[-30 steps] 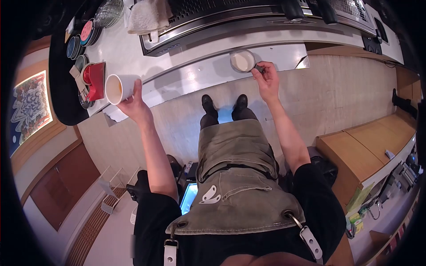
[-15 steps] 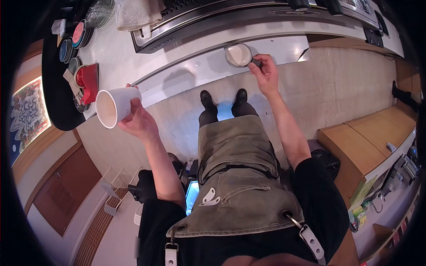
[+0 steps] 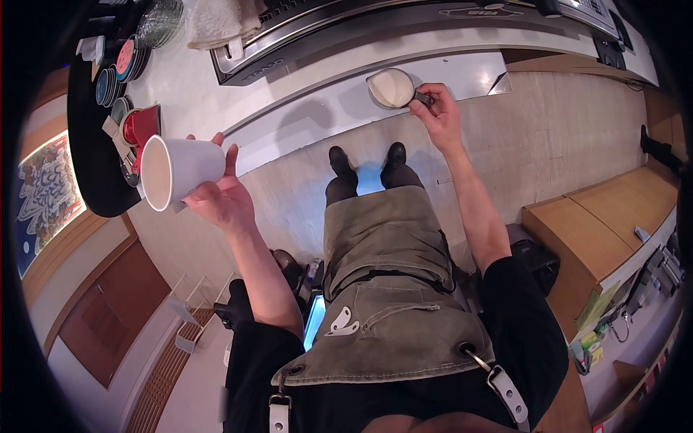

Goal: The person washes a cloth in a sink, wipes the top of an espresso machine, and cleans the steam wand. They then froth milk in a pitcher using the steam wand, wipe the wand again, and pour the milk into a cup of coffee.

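On the left, my left hand (image 3: 225, 200) holds a white paper cup (image 3: 193, 167). The cup is tipped on its side, its mouth toward the left, and a pale inside shows. Some fingers of this hand are stretched past the cup's base, and the thumb lies along its lower side. My right hand (image 3: 440, 115) grips the dark handle of a small milk pitcher (image 3: 411, 91) over the counter's front edge. Pale, milk-like liquid (image 3: 392, 88) shows inside the pitcher, which has a spout at its left.
A steel espresso machine (image 3: 253, 68) runs along the back of the white counter (image 3: 184, 94), with a folded towel (image 3: 220, 25) by it. Stacked saucers (image 3: 108, 83) and a red holder (image 3: 143, 130) stand at the left. A wooden cabinet (image 3: 599, 224) is behind on the right.
The paper cup has moved slightly left and turned more onto its side. My left fingers have spread and shifted around it. The pitcher has moved a little to the right.
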`<state>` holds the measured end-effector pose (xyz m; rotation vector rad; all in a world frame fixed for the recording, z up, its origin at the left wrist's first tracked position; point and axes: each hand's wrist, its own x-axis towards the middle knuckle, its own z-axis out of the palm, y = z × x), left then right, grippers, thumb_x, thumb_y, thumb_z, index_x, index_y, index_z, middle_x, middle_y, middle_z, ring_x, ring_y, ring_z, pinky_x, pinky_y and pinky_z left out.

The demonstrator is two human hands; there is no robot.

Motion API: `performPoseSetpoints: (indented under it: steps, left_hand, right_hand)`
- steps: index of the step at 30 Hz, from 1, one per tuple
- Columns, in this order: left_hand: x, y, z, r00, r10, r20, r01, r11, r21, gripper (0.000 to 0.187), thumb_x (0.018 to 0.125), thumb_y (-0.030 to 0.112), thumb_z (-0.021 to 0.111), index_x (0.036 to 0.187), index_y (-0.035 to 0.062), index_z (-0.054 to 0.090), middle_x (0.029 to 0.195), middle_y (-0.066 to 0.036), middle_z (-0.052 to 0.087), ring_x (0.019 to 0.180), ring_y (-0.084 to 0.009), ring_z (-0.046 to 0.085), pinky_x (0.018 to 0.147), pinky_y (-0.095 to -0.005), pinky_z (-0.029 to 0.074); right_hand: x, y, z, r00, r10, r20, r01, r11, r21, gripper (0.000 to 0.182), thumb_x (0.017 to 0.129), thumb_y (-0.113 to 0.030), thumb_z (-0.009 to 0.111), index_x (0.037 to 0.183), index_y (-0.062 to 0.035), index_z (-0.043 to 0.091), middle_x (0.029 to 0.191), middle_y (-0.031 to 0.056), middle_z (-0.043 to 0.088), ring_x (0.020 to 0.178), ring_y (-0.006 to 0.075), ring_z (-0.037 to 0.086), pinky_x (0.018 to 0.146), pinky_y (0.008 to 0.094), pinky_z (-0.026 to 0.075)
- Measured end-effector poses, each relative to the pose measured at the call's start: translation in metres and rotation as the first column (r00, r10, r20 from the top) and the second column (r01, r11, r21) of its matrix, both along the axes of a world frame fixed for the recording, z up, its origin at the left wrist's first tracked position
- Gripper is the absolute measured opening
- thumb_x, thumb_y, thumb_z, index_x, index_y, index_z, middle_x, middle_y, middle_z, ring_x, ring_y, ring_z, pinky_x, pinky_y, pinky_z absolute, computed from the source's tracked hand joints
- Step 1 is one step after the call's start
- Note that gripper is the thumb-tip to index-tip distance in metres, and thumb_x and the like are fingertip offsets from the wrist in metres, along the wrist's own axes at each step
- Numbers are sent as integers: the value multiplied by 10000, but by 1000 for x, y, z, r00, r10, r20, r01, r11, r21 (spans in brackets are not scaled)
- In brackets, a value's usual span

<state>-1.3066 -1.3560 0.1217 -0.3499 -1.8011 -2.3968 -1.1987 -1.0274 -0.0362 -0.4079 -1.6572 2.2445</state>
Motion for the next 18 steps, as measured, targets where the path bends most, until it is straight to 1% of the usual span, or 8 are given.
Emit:
performPoseSetpoints:
  steps: [2,5,8,10,13,14,16,18]
  left_hand:
    - [1,1,6,999,-33,30,32,999,12,888,850,392,759,1489,25,262,1457,-194,386,1238,-410,528,1012,-476,519]
    - [2,8,16,999,-27,19,28,998,-57,903,841,341,774,1506,33,247,1491,-203,354,1276,-419,492,1029,-467,506]
    - [3,6,17,996,-86,7,87,996,-16,878,834,260,772,1507,33,255,1496,-208,349,1309,-441,453,1044,-475,491]
    - [3,5,16,994,-108,-2,108,994,7,873,820,201,769,1506,30,257,1496,-211,352,1306,-458,451,1049,-485,488]
    - [2,5,16,990,-140,4,140,990,-3,875,801,150,773,1502,27,264,1489,-213,361,1297,-473,456,1049,-502,490]
    - [1,6,16,988,-152,9,152,988,-13,877,795,139,775,1500,26,266,1486,-214,365,1294,-476,458,1048,-508,491]
    - [-1,7,19,982,-188,33,187,982,20,874,775,88,780,1490,27,282,1476,-212,374,1287,-475,469,1020,-525,512]
    - [-2,7,24,970,-232,72,230,972,35,872,766,47,772,1487,36,281,1460,-212,389,1284,-465,479,994,-544,526]
  right_hand:
    - [-1,-1,-5,1000,8,-16,-8,1000,-2,280,889,-32,712,1111,-10,542,1011,43,579,820,88,568,686,243,497]
    - [-5,-8,-8,999,-15,-46,13,1000,-26,272,888,-30,712,1101,-15,544,1001,45,580,818,87,561,674,239,482]
    - [-6,-13,-7,995,-63,-75,61,998,-29,263,890,-34,713,1093,-20,547,981,38,582,804,85,549,666,233,462]
    - [-8,-16,-5,990,-97,-102,95,995,-15,261,891,-38,715,1091,-22,549,964,29,583,792,83,538,661,228,449]
    - [-8,-18,3,983,-133,-127,138,990,25,260,905,-68,708,1091,-29,530,870,14,564,704,71,492,600,221,400]
    - [-7,-18,6,982,-133,-132,137,990,25,257,907,-68,705,1093,-29,531,872,14,564,703,70,490,599,221,398]
    - [-3,-17,14,981,-131,-143,137,990,30,251,912,-68,699,1096,-27,533,876,13,564,701,68,486,597,222,393]
    - [1,-18,33,976,-137,-167,140,990,8,244,900,-36,701,1091,-26,548,911,15,578,752,68,510,643,219,419]
